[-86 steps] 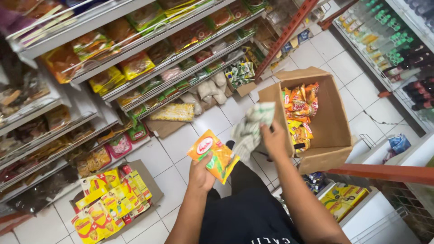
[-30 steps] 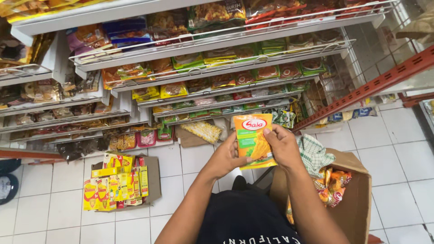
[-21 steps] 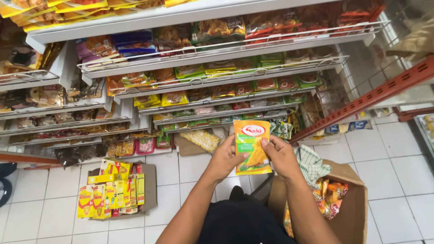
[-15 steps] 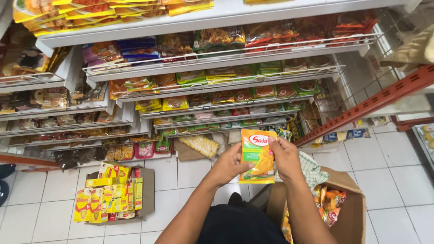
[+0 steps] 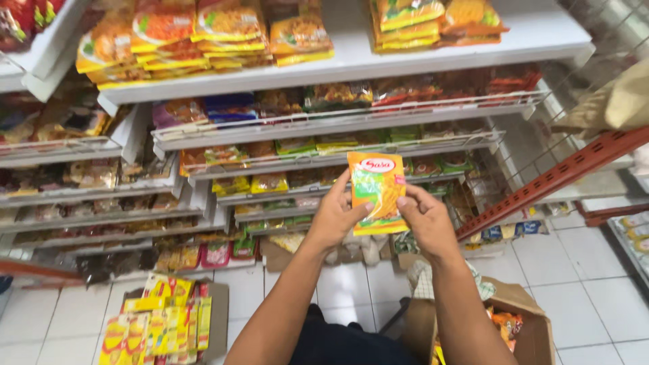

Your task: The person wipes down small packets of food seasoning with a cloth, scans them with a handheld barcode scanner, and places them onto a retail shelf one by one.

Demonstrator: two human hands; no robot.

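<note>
Two hands share one packet, and that is where I start: my left hand pinches the left edge of the orange and green seasoning packet with thumb in front and fingers behind, while my right hand closes on its lower right edge, thumb pressed on the face. The packet stands upright, held in the air in front of the wire-fronted middle shelves, clear of them and not yet resting on anything. As I judge it, the packet is being squared up before it goes onto a rack, so the thing to do well is to keep the grip light at the edges, so the foil does not crease, and keep the printed face toward the aisle. Just behind it I see rows of similar green and yellow sachets, and I would match the packet to its own kind rather than the nearest gap; from here the labels are too small to tell which row that is. Above, the white top shelf carries stacked orange packs. Below my right forearm an open cardboard box sits on the tiled floor, and to the left another carton of yellow packets lies well apart.
</note>
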